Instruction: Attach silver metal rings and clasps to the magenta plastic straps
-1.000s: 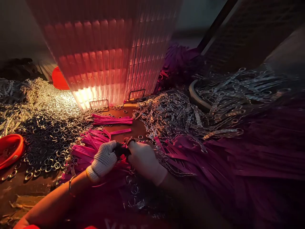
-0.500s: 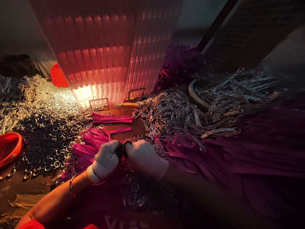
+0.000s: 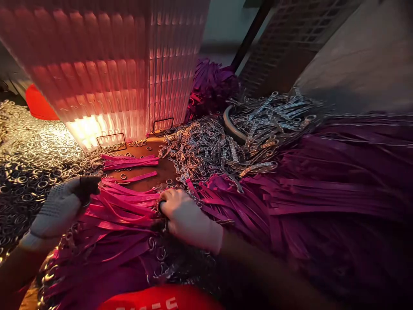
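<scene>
We've got pink straps fanned out toward the near edge of the worktop, right between our gloved hands. Our left hand is at their left ends, fingers curled — can't tell if it's pinching anything. Our right hand is bunched up at the right ends, but it's too dark to see what's pinched. Metal rings heap toward the worktop's left edge, metal links toward the right — and ribbed panels stand behind.
</scene>
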A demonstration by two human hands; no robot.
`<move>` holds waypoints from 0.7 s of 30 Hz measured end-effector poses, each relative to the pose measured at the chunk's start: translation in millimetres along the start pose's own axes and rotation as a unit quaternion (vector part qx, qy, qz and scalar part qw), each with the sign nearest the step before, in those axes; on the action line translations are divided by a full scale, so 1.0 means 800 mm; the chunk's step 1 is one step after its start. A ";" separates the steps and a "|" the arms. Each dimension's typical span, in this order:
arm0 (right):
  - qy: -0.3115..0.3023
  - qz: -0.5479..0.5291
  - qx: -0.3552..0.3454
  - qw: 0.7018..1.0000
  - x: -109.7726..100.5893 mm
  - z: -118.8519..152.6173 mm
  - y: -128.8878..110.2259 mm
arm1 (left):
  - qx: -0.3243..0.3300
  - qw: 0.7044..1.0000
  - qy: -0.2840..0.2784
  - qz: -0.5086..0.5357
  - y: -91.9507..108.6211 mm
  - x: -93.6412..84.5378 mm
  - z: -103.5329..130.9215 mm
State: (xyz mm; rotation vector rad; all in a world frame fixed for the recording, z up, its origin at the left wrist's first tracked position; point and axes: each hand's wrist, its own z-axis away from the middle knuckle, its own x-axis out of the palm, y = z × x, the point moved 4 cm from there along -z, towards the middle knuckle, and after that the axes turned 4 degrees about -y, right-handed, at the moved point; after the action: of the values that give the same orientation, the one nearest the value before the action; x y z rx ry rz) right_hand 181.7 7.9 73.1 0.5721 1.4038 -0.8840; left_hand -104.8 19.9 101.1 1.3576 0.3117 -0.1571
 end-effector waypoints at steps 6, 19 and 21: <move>0.041 0.015 0.299 0.953 -0.028 0.028 0.176 | -0.190 0.901 -0.118 0.372 -0.033 0.071 -0.016; -0.042 -0.005 0.414 0.909 0.009 0.060 0.306 | -0.112 0.923 -0.244 0.276 -0.026 0.151 0.001; 0.034 -0.028 0.376 0.925 0.001 0.066 0.312 | -0.109 0.931 -0.258 0.235 -0.029 0.151 0.005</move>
State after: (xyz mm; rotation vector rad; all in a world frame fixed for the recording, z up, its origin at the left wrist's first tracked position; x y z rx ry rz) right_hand 413.7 109.2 39.8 1.1514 1.1106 -1.4714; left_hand 3.9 19.3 42.7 1.0865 -0.4292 -0.0711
